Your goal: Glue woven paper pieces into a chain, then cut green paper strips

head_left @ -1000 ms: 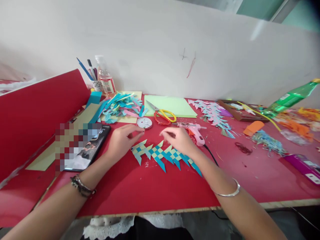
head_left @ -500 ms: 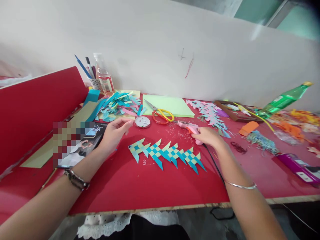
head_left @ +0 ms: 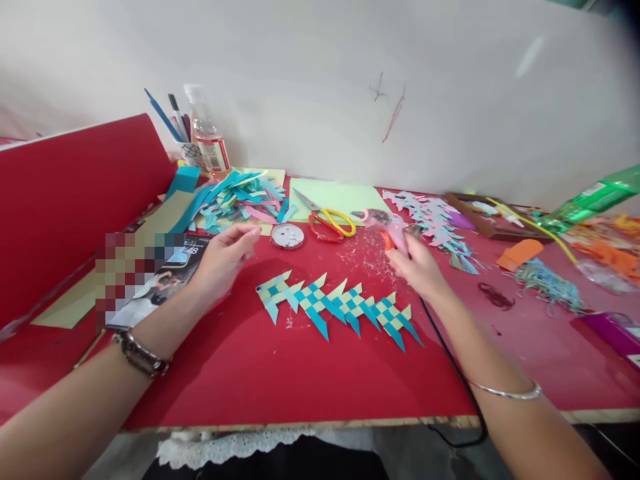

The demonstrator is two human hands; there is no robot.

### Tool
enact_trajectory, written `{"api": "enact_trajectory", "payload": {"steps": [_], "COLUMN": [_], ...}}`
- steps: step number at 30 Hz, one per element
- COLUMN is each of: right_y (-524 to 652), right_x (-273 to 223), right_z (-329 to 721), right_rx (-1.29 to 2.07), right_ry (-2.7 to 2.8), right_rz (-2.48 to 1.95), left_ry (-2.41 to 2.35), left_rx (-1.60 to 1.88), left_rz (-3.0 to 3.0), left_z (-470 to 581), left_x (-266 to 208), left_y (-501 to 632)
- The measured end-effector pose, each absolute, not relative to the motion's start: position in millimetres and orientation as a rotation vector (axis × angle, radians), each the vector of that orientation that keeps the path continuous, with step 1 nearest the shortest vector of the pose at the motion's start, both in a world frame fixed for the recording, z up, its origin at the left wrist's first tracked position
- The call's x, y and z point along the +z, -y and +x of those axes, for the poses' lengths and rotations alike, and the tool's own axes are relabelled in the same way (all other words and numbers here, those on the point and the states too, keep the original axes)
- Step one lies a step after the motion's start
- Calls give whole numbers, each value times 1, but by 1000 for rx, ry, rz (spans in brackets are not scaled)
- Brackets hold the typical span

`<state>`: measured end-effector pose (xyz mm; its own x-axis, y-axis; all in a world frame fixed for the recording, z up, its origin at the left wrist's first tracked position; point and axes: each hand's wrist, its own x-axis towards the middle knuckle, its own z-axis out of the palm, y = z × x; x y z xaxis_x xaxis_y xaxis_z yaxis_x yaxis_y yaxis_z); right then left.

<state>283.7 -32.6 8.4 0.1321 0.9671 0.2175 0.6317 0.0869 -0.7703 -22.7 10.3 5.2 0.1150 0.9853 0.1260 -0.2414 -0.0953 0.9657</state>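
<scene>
My right hand (head_left: pixel 416 261) is closed around the handle of a pink hot glue gun (head_left: pixel 393 230), its nozzle turned left and its black cord trailing down over the table edge. My left hand (head_left: pixel 227 257) is raised in a pinch beside a small round dish (head_left: pixel 287 236) with little light pieces in it; whatever the fingertips hold is too small to make out. Between and below both hands lies a woven paper fish chain (head_left: pixel 343 307) in teal and pale yellow, flat on the red table (head_left: pixel 300 387). A small dark eye shows at its left end.
Yellow-and-red scissors (head_left: pixel 330 223) lie on green paper (head_left: pixel 350 197). Paper strips (head_left: pixel 240 200) are heaped near a clear bottle (head_left: pixel 207 137) and a pen cup (head_left: pixel 190 153). A pink woven piece (head_left: pixel 430 223), a brown tray (head_left: pixel 500 220) and a tilted green bottle (head_left: pixel 590 200) stand rightward.
My right hand has lifted the glue gun off the table. My left hand stays pinched in nearly the same place. The view has shifted slightly.
</scene>
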Motion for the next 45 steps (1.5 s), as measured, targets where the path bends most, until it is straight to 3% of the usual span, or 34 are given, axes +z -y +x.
{"api": "enact_trajectory", "payload": {"steps": [8,45], "right_y": [43,47], "right_x": [1,0], "right_z": [258,249], "right_rx": [113,176], "right_ry": [2115,2329], "right_rz": [-1695,-1707], "left_ry": [-880,-1128], "left_rx": [1284,1136], "left_rz": [1123,1525], "left_z": [-19,-12], "left_x": [6,8], "left_y": [-10,1]}}
